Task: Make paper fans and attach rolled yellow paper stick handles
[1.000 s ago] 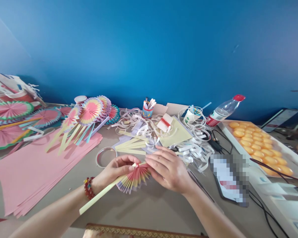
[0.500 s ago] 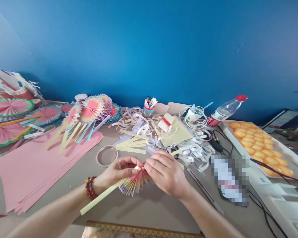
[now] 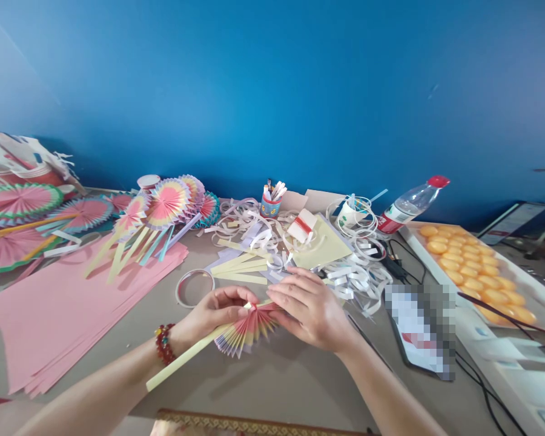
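Note:
A pleated paper fan (image 3: 245, 332) in pink, yellow and lilac hangs partly spread between my hands, above the table. My left hand (image 3: 218, 310), with a red bead bracelet at the wrist, pinches it at its gathered centre. From beneath that hand a pale yellow paper strip (image 3: 181, 361) slants down to the left. On the other side, my right hand (image 3: 306, 309) grips the fan's right edge between thumb and fingers; its fingertips partly hide the folds. A roll of tape (image 3: 178, 289) lies just beyond my left hand.
Pink paper sheets (image 3: 63, 315) and finished fans (image 3: 166, 203) lie to the left. White paper strips (image 3: 356, 278) and yellow strips (image 3: 243, 266) sprawl behind my hands. To the right are a phone (image 3: 420, 333), a bottle (image 3: 409, 203), cables and a tray of orange balls (image 3: 472, 260).
My right hand has shifted slightly right and its fingers have lifted a little, with the fan's right side drawn out further. My left hand stays almost in place.

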Available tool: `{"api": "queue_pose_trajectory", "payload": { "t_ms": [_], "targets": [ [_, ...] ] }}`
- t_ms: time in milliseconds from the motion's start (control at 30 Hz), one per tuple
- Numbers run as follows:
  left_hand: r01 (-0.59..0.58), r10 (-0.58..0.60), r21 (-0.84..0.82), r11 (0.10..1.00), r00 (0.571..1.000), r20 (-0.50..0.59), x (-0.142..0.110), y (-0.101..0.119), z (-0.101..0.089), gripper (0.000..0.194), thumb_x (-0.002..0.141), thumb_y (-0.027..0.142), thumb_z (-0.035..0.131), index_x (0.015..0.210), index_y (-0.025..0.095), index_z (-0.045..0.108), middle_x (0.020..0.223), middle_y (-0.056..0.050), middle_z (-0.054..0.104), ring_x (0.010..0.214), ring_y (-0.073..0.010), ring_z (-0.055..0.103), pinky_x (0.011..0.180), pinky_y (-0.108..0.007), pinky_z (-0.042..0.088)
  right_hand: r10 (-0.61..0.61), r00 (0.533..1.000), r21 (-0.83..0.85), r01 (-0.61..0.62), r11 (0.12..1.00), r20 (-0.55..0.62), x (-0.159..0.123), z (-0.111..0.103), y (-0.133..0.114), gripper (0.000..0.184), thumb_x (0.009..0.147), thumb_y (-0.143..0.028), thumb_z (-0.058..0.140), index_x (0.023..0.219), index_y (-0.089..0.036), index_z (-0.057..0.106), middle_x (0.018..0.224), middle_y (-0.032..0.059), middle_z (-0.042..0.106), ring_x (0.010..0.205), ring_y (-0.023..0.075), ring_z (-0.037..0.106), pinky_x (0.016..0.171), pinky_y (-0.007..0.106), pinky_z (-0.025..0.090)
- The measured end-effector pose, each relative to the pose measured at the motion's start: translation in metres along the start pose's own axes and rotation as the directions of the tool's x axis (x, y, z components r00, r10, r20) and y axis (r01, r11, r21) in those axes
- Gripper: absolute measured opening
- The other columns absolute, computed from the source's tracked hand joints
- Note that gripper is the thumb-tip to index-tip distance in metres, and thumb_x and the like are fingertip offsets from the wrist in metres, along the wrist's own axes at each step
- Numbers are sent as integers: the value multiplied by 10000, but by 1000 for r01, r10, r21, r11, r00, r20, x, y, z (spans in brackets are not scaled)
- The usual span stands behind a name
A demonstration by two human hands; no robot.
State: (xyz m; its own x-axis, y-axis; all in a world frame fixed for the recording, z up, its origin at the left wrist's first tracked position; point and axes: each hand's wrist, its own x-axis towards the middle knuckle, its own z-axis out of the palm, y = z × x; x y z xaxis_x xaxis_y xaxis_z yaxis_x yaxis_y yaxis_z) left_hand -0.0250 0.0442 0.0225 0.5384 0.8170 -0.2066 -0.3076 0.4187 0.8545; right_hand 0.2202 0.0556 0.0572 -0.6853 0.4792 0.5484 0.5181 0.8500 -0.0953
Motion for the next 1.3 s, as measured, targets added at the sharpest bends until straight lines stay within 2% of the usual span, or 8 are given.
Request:
{"api": "queue_pose_trajectory", "payload": {
  "t_ms": [133, 333, 500, 633, 933, 1167, 1300],
  "targets": [
    [16, -16, 0, 1000, 1000, 1, 0, -2, -1, 271, 759, 302, 832, 975, 162, 744, 904, -42, 716, 769, -133, 655, 736, -222, 501, -42, 998, 14, 42, 999, 37, -2, -1, 3, 196, 941, -236, 602, 1121, -184, 660, 1087, 64, 756, 970, 211, 680, 1046, 479, 472],
    [38, -38, -37, 999, 999, 7, 0, -2, -1, 277, 746, 300, 841, 966, 163, 744, 895, -35, 719, 767, -134, 669, 732, -219, 503, -51, 999, -20, 50, 999, -9, -2, 6, -1, 169, 947, -81, 535, 966, -181, 669, 921, 26, 764, 841, 164, 682, 1038, 423, 495],
    [6, -6, -21, 1000, 1000, 10, 1, -1, -3, 267, 760, 294, 829, 979, 166, 747, 915, -39, 717, 787, -138, 666, 746, -220, 501, -39, 999, -24, 38, 999, -33, -3, 3, 5, 134, 963, -166, 589, 1048, -199, 686, 1006, 31, 774, 897, 174, 704, 1011, 407, 518],
    [-4, 4, -7, 1000, 1000, -7, 1, -1, -5, 256, 774, 290, 819, 986, 169, 744, 940, -49, 722, 795, -139, 667, 735, -212, 500, -33, 999, -36, 33, 999, -10, -4, -5, 14, 211, 941, -201, 629, 1145, -196, 683, 1075, 59, 766, 977, 194, 702, 995, 413, 526],
    [3, -3, -12, 1000, 1000, 3, 0, -1, -6, 265, 777, 298, 815, 995, 166, 743, 952, -58, 730, 794, -150, 675, 740, -223, 506, -25, 1000, 19, 25, 1000, -10, -5, -4, 12, 148, 938, -103, 585, 1004, -185, 689, 934, 24, 774, 841, 163, 700, 994, 401, 525],
    [-19, 18, -26, 999, 1000, -19, 0, 5, -2, 255, 757, 301, 831, 960, 168, 752, 929, -46, 728, 779, -138, 673, 732, -208, 505, 5, 1000, 7, -5, 1000, 22, -11, -10, 25, 224, 954, -222, 605, 1168, -191, 661, 1104, 75, 758, 991, 213, 696, 980, 435, 523],
    [0, -1, -37, 999, 1000, -29, 0, 4, -4, 270, 749, 293, 837, 971, 169, 745, 884, -30, 709, 714, -119, 655, 691, -202, 504, -13, 1000, 59, 14, 998, -14, -10, -11, 24, 166, 945, -150, 581, 1063, -200, 687, 966, 52, 776, 873, 183, 700, 967, 425, 527]
  ]
}}
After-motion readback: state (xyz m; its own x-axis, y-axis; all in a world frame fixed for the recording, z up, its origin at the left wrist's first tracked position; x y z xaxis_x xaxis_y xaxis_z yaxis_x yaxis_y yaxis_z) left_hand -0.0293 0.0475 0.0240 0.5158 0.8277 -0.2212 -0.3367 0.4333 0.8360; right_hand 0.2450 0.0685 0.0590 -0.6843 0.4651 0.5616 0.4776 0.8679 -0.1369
